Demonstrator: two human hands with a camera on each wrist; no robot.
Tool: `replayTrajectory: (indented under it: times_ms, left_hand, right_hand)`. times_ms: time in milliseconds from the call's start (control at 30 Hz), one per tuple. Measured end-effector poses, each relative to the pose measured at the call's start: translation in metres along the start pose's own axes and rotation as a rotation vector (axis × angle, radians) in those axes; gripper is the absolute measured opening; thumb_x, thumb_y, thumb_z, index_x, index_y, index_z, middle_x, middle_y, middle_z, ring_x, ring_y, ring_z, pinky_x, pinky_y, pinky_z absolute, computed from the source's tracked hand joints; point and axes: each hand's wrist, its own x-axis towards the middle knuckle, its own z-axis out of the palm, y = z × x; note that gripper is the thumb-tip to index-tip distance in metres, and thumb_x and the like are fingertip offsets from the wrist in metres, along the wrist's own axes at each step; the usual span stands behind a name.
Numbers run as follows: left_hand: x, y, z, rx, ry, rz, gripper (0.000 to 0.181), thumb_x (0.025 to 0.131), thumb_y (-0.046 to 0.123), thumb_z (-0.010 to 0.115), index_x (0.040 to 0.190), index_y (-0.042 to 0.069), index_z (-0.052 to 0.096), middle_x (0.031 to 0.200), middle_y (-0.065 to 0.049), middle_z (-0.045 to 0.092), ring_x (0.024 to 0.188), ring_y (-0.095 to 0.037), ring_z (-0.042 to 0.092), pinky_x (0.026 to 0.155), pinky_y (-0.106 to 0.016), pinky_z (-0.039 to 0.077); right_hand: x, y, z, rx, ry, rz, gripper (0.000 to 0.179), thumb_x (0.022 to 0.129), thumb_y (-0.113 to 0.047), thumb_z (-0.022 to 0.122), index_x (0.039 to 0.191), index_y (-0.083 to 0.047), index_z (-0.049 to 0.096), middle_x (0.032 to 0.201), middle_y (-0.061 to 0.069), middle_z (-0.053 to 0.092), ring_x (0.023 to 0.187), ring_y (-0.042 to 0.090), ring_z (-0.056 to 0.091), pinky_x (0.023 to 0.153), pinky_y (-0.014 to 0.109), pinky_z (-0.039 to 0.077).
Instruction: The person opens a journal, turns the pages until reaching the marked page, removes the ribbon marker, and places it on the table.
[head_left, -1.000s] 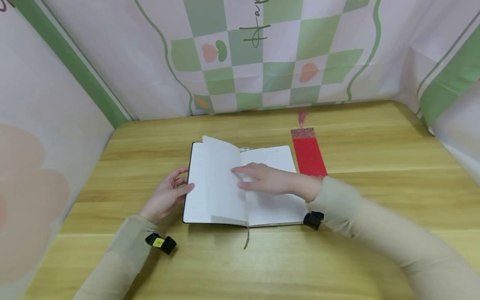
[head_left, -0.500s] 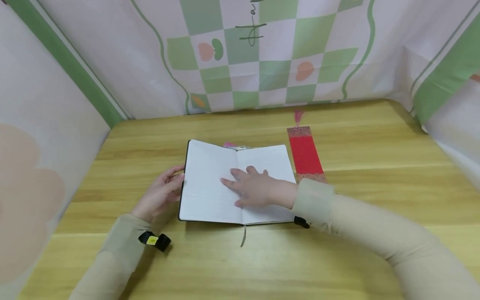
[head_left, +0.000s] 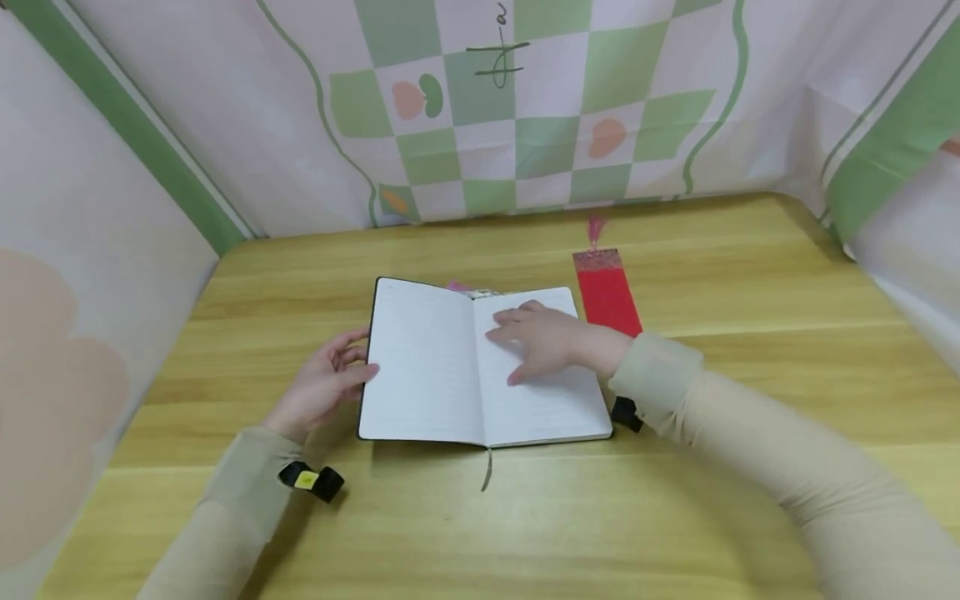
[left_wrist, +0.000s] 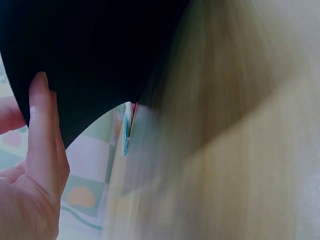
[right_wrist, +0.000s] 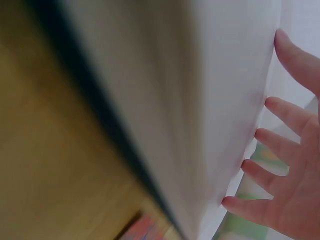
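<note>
An open notebook [head_left: 422, 367] with a black cover and pale, faintly lined pages lies on the table, its left half tilted up. My left hand [head_left: 318, 387] grips the left edge, thumb on the page side and fingers behind the black cover [left_wrist: 95, 55]. On the right page rest the spread fingertips of my right hand [head_left: 553, 337]; the right wrist view shows these fingers [right_wrist: 282, 147] touching the paper. A thin ribbon marker [head_left: 487, 471] hangs out at the spine's near end.
A red bookmark [head_left: 609, 298] with a pink tassel lies right of the notebook, partly behind my right forearm. Past the spine's far end, a pink tassel [head_left: 457, 287] and something pale peek out. A patterned cloth [head_left: 487, 125] hangs behind the wooden table [head_left: 465, 533].
The loose leaf that stood up over the left half has gone flat on the left side. My right hand swept across the pages, then moved back onto the right page.
</note>
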Motion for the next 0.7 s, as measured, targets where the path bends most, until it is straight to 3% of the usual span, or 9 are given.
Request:
replayTrajectory:
  times_ms: [167,300,533,700]
  left_hand:
    - [-0.001,0.001,-0.001,0.009,0.008,-0.020,0.063,0.093,0.005,0.056,0.148,0.006,0.025,0.112,0.000,0.052,0.078,-0.005,0.056,0.065,-0.019,0.049]
    - [-0.006,-0.005,-0.003,-0.007,0.016,-0.028,0.062,0.093,0.003,0.055,0.147,0.005,0.024,0.108,0.001,0.054,0.080,-0.005,0.057,0.067,-0.021,0.051]
    - [-0.005,-0.007,-0.001,-0.006,0.017,-0.031,0.064,0.092,0.005,0.058,0.147,0.006,0.026,0.110,0.000,0.054,0.082,-0.006,0.057,0.069,-0.022,0.052]
    - [-0.001,-0.005,0.002,-0.010,0.015,-0.019,0.063,0.092,0.002,0.056,0.146,0.005,0.026,0.107,0.001,0.053,0.079,-0.005,0.056,0.067,-0.021,0.050]
  right_hand:
    - [0.004,0.031,-0.003,0.047,0.038,0.088,0.078,0.078,-0.041,0.075,0.144,-0.015,0.042,0.153,0.014,0.030,0.140,0.042,0.022,0.112,0.058,0.019]
    - [0.009,0.046,-0.005,0.094,0.050,0.145,0.083,0.077,-0.042,0.075,0.145,-0.012,0.039,0.150,0.017,0.033,0.138,0.044,0.021,0.110,0.058,0.024]
    - [0.008,0.060,-0.011,0.109,0.069,0.202,0.082,0.076,-0.039,0.077,0.142,-0.004,0.041,0.147,0.022,0.036,0.137,0.046,0.022,0.109,0.060,0.023]
    - [0.006,0.058,-0.016,0.054,0.088,0.209,0.078,0.074,-0.039,0.079,0.137,-0.005,0.049,0.143,0.021,0.040,0.135,0.047,0.024,0.108,0.058,0.027]
